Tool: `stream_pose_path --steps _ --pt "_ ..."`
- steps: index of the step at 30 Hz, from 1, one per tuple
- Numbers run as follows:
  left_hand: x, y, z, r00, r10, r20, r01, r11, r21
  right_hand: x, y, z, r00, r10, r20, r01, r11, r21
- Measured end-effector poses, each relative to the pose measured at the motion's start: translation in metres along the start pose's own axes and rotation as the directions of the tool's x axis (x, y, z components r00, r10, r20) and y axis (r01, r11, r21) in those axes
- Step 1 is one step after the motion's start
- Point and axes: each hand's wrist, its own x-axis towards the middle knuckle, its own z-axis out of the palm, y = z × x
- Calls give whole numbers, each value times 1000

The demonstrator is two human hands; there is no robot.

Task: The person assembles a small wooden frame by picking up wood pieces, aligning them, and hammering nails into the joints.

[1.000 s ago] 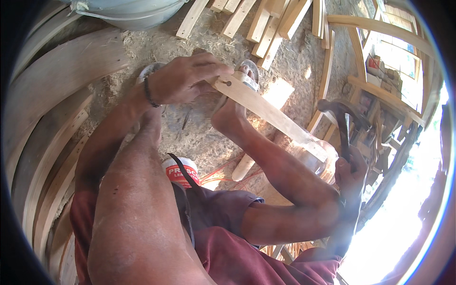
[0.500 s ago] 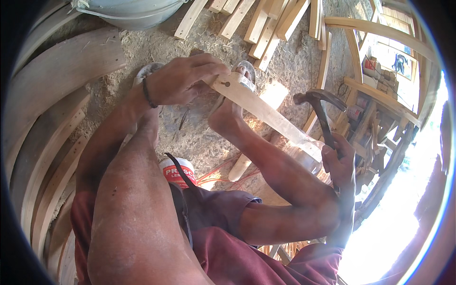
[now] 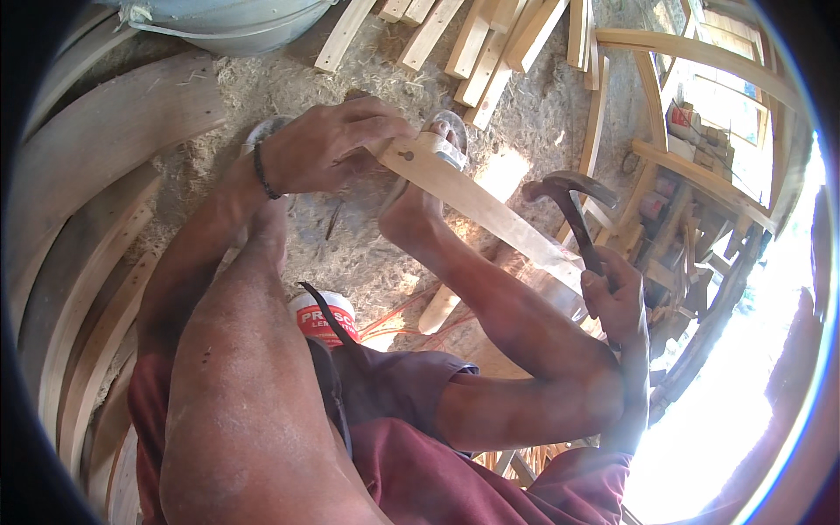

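My left hand point(image 3: 328, 144), with a dark band at the wrist, is closed on the near-left end of a long, flat, pale blade that looks like a handsaw point(image 3: 472, 199). A dark hole or bolt shows close to my fingers, and a brown stub pokes out above the hand. From there the blade slants down to the right, over my bare foot and shin, toward my right knee. My right hand point(image 3: 615, 293) grips a claw hammer point(image 3: 582, 210) by its dark handle, head up, just right of the blade's far end. Palm-side fingers of the left hand are hidden.
Curved wooden planks point(image 3: 105, 131) stack along the left. A grey basin point(image 3: 236, 26) sits at the top left, and several cut wood strips point(image 3: 490, 70) lie at the top. Between my legs stands a red and white tub point(image 3: 324, 315). Wood scraps point(image 3: 691, 236) pile up at right.
The hammer and my right hand have shifted slightly left and down. My left hand and the blade have drifted a little left; both holds are unchanged.
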Motion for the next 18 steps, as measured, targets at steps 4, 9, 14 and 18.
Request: stream_pose_path --steps 4,9,14,18 --pt "2 2 -2 1000 -6 13 7 1000 -8 2 6 -1 1000 -2 -3 2 1000 27" --pt "3 5 -4 999 -15 36 15 1000 -7 3 14 -2 1000 -4 10 3 998 70" --pt "4 5 -3 999 -18 34 19 1000 -23 3 14 -2 1000 6 13 -7 998 67" --pt "2 5 -3 998 -41 46 42 999 -19 3 12 -2 1000 13 7 -14 999 48"
